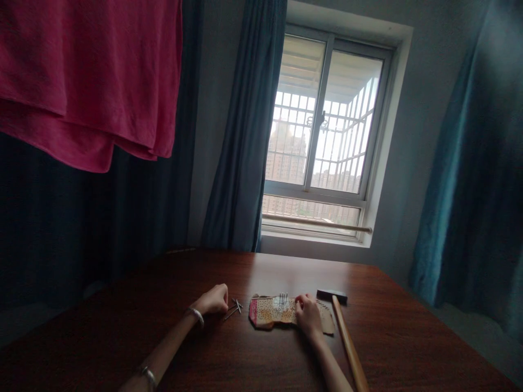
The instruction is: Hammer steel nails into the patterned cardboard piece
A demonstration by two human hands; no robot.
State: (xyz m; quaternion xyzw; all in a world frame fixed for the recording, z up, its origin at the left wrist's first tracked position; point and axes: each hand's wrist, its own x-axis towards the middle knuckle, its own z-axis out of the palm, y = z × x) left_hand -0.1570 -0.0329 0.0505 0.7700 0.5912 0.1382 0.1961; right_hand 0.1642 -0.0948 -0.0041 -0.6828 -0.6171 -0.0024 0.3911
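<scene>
My left hand point(213, 300) rests on the table in a fist, a bracelet at its wrist; its inner fingers are hidden. Just right of it lie several loose nails point(236, 308) in a small crossed pile. A worn, flat board point(265, 312), pink at its left end and covered with rows of dark dots, lies in front of me. Several thin nails point(283, 298) stand upright near its middle. My right hand point(309, 316) is over the board's right part, fingers curled together and touching it; anything between the fingertips is too small to make out.
A hammer point(345, 332) with a dark head and wooden handle lies right of the board, close to my right forearm. All this is on a brown wooden table point(171, 305). Beyond are a window point(322, 120), blue curtains point(241, 136) and a hanging pink cloth point(102, 76).
</scene>
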